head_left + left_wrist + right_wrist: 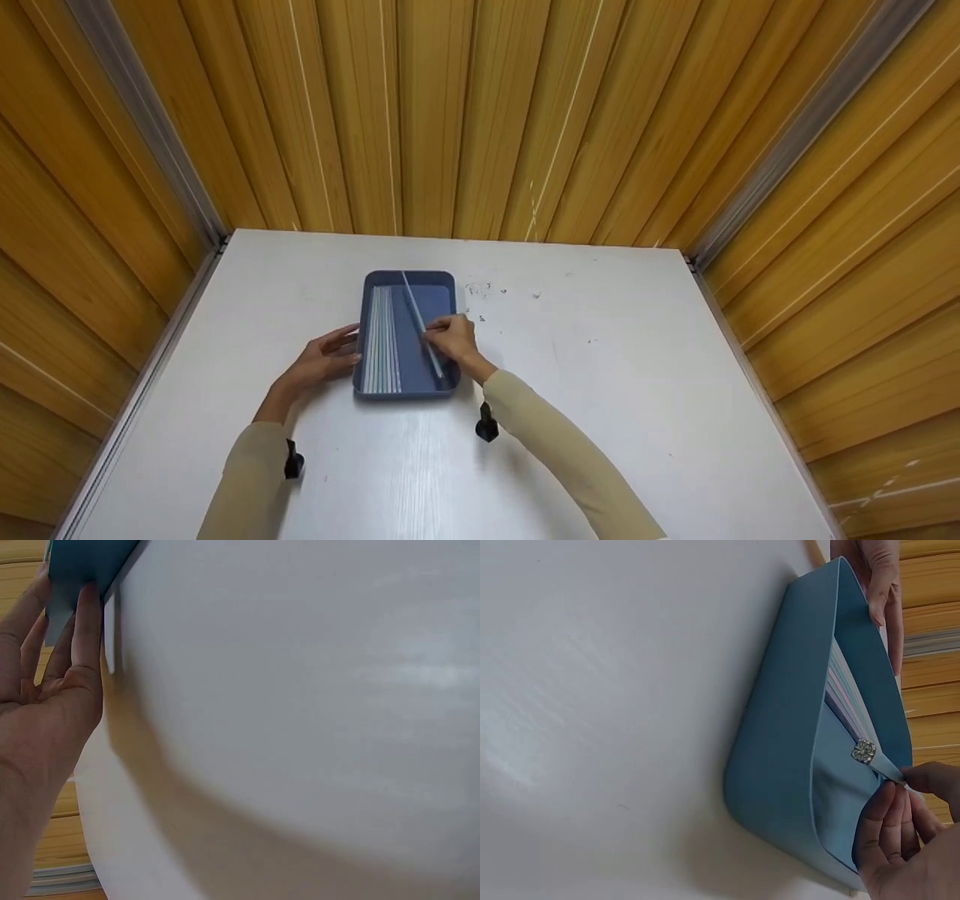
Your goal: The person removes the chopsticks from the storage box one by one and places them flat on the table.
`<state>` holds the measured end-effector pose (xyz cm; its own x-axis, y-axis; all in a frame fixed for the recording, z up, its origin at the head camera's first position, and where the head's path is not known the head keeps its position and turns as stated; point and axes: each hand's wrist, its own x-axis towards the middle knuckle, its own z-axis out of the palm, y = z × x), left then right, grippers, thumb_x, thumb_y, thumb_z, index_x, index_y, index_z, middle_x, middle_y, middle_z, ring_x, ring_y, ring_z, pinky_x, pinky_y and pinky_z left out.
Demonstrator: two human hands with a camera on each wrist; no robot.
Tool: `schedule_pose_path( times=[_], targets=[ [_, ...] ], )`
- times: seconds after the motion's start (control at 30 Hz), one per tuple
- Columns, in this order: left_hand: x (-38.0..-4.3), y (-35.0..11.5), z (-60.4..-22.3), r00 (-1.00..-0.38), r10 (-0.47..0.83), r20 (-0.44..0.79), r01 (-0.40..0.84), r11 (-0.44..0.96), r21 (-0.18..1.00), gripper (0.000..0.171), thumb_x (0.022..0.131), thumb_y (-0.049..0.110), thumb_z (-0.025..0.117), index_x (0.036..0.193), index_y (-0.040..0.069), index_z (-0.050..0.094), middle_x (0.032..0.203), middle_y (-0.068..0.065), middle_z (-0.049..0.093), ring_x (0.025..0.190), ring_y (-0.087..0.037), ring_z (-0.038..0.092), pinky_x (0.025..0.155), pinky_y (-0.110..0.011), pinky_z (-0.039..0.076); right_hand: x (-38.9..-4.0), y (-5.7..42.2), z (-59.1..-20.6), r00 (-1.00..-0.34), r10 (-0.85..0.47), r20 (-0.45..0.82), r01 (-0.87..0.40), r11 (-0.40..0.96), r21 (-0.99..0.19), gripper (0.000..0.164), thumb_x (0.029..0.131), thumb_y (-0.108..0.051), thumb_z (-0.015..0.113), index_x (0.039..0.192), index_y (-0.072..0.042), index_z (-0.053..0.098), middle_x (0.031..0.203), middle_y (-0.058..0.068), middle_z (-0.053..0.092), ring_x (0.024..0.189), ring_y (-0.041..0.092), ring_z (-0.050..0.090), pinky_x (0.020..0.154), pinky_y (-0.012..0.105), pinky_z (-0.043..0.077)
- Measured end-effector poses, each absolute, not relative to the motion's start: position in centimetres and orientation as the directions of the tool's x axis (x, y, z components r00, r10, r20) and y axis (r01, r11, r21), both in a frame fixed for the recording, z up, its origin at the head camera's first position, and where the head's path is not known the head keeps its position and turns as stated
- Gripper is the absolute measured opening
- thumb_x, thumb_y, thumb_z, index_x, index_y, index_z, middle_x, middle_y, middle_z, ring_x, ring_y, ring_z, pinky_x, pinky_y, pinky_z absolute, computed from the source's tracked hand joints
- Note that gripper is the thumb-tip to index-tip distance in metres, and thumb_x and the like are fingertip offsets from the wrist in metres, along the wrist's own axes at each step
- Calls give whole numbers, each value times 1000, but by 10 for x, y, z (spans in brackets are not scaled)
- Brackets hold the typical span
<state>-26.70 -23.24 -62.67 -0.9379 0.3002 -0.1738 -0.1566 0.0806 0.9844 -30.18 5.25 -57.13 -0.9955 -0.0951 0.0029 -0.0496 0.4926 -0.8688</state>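
Note:
A blue rectangular tray [405, 396] stands on the white table. Its left part holds several long, pale, thin sticks [381, 341] lying side by side. My right hand [454, 339] reaches over the tray's right rim and pinches a slim pale-blue stick [413, 304] between thumb and fingers. This stick slants across the tray, and the right wrist view shows a glittering, jewelled end [863, 751] on it. My left hand [322, 360] is at the tray's left side, fingers extended, fingertips against the outer wall [82, 566].
White table [600, 390] extends around the tray, with small dark marks [480, 289] beyond the tray's right corner. Yellow wood-look panels [435, 112] rise behind the table and on both sides. A black wrist device [487, 424] shows by the right sleeve.

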Motion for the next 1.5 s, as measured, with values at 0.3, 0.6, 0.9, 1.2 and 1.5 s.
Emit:
schedule_pose_path(
  times=[0.3, 0.6, 0.9, 1.2, 1.5],
  targets=[
    [-269, -233, -629, -943, 272, -191, -169, 103, 980, 76, 95, 9, 73, 160, 8, 34, 162, -27, 35, 149, -43, 37, 104, -25, 54, -300, 73, -558, -997, -79, 21, -55, 461, -886, 16, 82, -2, 77, 97, 4, 80, 89, 18, 79, 65, 6, 67, 57, 17, 56],
    [-267, -235, -629, -943, 271, -195, -173, 104, 979, 76, 95, 11, 73, 160, 10, 34, 162, -26, 35, 149, -42, 38, 103, -27, 55, -301, 98, -561, -997, -35, -72, 54, 370, -927, 19, 85, -1, 75, 103, 6, 78, 86, 16, 78, 61, 6, 66, 57, 23, 61],
    [-262, -235, -625, -938, 287, -195, -167, 120, 979, 74, 97, 7, 70, 160, 8, 32, 163, -26, 34, 150, -42, 37, 107, -29, 53, -305, 123, -569, -994, 18, -104, 104, 364, -926, 18, 86, -1, 76, 102, 5, 77, 86, 15, 78, 65, 8, 69, 59, 23, 62],
    [-265, -234, -625, -939, 287, -188, -156, 133, 979, 75, 97, 12, 71, 161, 8, 32, 163, -26, 34, 151, -43, 35, 105, -26, 53, -304, 147, -577, -991, 59, -116, 130, 384, -914, 21, 86, -2, 77, 105, 8, 76, 88, 17, 78, 64, 11, 71, 58, 24, 62],
    [-267, -233, -627, -939, 284, -192, -166, 114, 980, 74, 96, 10, 71, 160, 9, 34, 163, -25, 35, 151, -42, 36, 104, -26, 54, -306, 172, -593, -979, 148, -138, 188, 422, -887, 16, 87, -2, 74, 101, 6, 76, 89, 17, 78, 63, 9, 66, 54, 19, 57]
  ],
)
